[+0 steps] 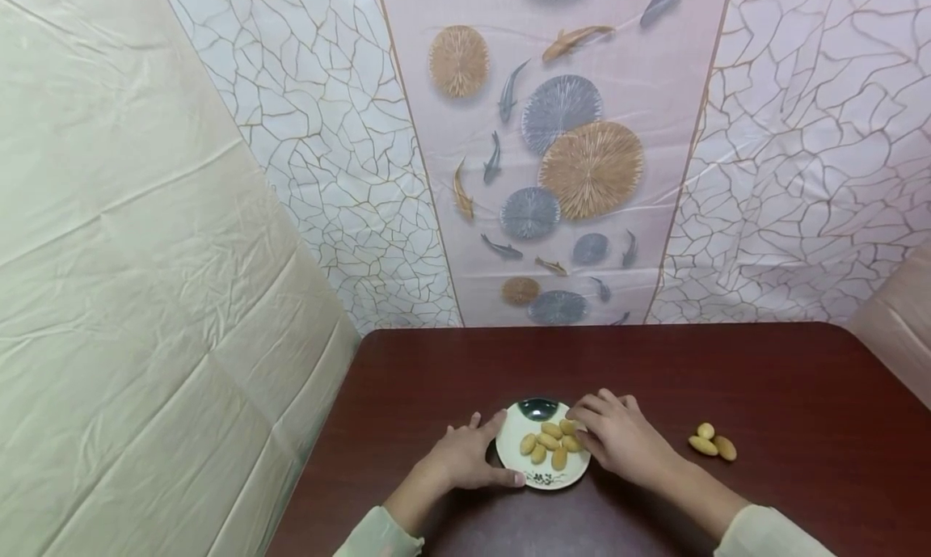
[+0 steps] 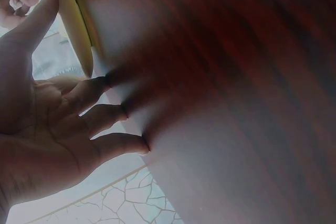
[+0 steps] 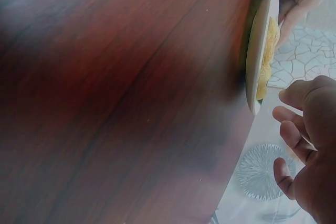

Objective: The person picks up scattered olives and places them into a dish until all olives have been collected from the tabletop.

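Note:
A small round cream plate (image 1: 511, 460), with a dark glossy patch and a floral print, bears several oval yellow-brown pieces (image 1: 558, 458). They look like small fruits or nuts; I cannot tell which. My left hand (image 1: 469, 456) steadies the plate's left side, thumb and index finger spread along the rim. In the left wrist view the other fingers of my left hand (image 2: 58, 135) reach down toward the table. Over the plate's right edge hovers my right hand (image 1: 621, 440), fingers loosely bent. The right wrist view shows no piece in my right hand (image 3: 315, 140), beside the plate (image 3: 255, 59).
On the dark red-brown table (image 1: 451, 371), to the right of my right hand, lie three more oval pieces (image 1: 704, 444) close together. A patterned cloth (image 1: 480, 137) hangs behind the table, and a pale creased cloth (image 1: 145, 258) hangs along the left.

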`<action>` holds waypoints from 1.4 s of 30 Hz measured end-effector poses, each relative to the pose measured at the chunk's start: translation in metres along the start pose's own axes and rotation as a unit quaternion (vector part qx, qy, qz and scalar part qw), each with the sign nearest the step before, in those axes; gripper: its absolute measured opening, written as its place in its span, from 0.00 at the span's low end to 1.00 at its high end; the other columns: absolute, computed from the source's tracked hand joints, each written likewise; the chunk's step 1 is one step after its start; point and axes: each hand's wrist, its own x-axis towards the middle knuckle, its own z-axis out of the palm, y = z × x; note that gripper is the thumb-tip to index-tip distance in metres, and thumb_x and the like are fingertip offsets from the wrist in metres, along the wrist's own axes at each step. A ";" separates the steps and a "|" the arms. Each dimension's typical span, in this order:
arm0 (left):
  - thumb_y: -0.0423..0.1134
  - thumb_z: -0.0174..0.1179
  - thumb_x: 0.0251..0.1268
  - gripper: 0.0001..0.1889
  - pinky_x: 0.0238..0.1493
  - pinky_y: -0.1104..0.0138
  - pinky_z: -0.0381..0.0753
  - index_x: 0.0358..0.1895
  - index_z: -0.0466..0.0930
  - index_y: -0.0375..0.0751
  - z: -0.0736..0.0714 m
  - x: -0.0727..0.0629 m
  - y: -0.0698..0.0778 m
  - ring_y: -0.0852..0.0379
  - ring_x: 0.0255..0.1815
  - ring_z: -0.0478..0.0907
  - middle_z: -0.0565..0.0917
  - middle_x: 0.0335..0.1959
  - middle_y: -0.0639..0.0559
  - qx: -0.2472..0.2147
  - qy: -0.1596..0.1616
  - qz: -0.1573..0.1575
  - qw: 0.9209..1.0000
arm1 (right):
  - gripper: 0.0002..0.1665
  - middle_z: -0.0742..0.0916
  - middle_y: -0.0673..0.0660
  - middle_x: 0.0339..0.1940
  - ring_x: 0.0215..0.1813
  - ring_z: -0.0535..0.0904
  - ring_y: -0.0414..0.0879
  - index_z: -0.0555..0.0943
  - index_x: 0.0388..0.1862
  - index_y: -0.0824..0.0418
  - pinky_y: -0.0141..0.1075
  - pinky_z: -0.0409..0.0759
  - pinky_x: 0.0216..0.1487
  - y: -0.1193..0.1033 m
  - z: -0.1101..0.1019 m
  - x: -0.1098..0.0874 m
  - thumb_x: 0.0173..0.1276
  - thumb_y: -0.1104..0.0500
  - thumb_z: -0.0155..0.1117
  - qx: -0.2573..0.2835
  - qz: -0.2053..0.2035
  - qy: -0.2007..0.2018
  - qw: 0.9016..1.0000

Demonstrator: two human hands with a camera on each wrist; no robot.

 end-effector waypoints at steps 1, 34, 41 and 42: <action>0.71 0.77 0.59 0.62 0.84 0.28 0.62 0.91 0.57 0.50 0.000 0.001 0.000 0.32 0.90 0.61 0.70 0.85 0.32 -0.001 0.001 -0.001 1.000 | 0.15 0.91 0.47 0.46 0.47 0.79 0.43 0.92 0.48 0.51 0.43 0.73 0.45 0.001 -0.001 0.000 0.63 0.61 0.85 0.000 -0.001 0.003 1.000; 0.72 0.77 0.59 0.62 0.84 0.27 0.62 0.91 0.57 0.51 0.000 0.000 -0.001 0.31 0.90 0.60 0.69 0.85 0.32 -0.003 0.001 -0.003 1.000 | 0.20 0.86 0.43 0.45 0.47 0.79 0.43 0.90 0.46 0.45 0.45 0.73 0.42 0.018 -0.032 -0.033 0.56 0.50 0.89 -0.045 0.020 0.000 0.999; 0.72 0.77 0.58 0.62 0.83 0.27 0.63 0.91 0.57 0.51 0.001 -0.001 0.000 0.29 0.89 0.61 0.69 0.85 0.31 0.000 0.003 -0.002 1.000 | 0.21 0.86 0.42 0.44 0.45 0.78 0.43 0.90 0.45 0.45 0.45 0.72 0.40 0.027 -0.035 -0.043 0.54 0.50 0.89 -0.049 0.028 0.009 0.998; 0.72 0.77 0.58 0.62 0.83 0.27 0.63 0.91 0.57 0.50 0.001 -0.001 0.000 0.29 0.89 0.61 0.69 0.85 0.32 0.000 0.003 -0.002 1.000 | 0.21 0.86 0.42 0.44 0.45 0.78 0.43 0.90 0.45 0.45 0.45 0.72 0.40 0.029 -0.036 -0.045 0.53 0.51 0.90 -0.050 0.029 0.009 0.998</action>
